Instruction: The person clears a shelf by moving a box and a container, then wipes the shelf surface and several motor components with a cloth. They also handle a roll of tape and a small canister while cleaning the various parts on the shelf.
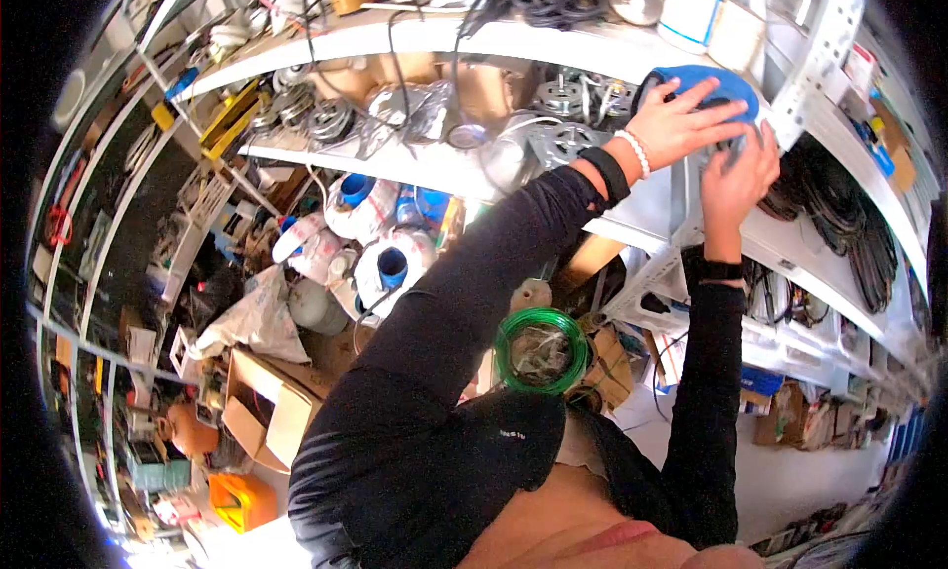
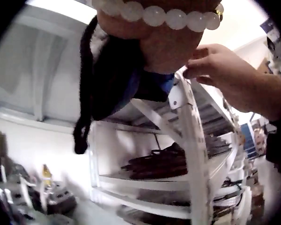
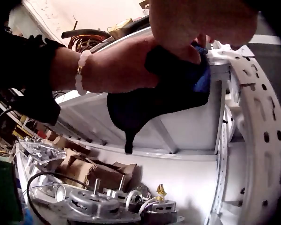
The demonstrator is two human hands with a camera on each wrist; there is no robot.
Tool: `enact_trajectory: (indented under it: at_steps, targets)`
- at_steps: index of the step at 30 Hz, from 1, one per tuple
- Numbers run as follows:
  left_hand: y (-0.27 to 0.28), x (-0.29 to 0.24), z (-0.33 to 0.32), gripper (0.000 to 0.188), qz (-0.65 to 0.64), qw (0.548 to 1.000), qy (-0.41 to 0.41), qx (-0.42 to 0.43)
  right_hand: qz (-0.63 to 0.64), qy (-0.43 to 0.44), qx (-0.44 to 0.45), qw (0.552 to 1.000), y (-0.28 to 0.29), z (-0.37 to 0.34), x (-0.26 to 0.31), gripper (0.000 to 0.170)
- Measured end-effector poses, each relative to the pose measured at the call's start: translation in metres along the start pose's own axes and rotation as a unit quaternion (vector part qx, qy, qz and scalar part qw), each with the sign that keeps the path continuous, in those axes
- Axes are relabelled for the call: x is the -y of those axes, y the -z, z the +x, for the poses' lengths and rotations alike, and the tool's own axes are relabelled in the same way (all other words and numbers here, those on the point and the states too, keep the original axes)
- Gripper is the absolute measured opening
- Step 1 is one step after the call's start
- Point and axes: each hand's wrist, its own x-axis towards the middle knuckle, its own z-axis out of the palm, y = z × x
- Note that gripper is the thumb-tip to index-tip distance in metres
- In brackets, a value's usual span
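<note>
A blue and black cloth item (image 1: 736, 87) is up by the white shelf post in the head view. The left hand (image 1: 676, 125), with a beaded bracelet, lies over it with fingers spread. Close beside it, the right hand (image 1: 741, 179) is raised with its fingers at the item's lower edge, slightly blurred. In the right wrist view the dark part of the item (image 3: 145, 105) hangs down with a strap at its end, under the left forearm. The left wrist view shows the same dark fabric (image 2: 114, 79) hanging beneath the left hand, with the right hand (image 2: 225, 70) across from it.
The perforated post (image 3: 267, 126) stands right beside the hands. Metal motor parts (image 3: 96, 204) and torn cardboard (image 3: 89, 171) lie on the shelf below. Coiled dark cables (image 1: 849, 214) are on the right shelving. A green coil (image 1: 583, 352) and a carton (image 1: 259, 406) sit lower down.
</note>
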Motion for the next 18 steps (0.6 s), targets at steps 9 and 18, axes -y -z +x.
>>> enact_trajectory:
  at_steps: [9,18]
  targets:
    - [0.087,0.114,-0.084,0.050,0.098,0.986,-0.023,0.131,0.106,0.003,0.081,0.991,-0.002,-0.022,0.053,0.040]
    - [0.135,0.160,-0.134,0.057,0.120,0.978,0.162,0.050,0.127,0.002,0.128,0.984,0.001,-0.040,0.064,0.040]
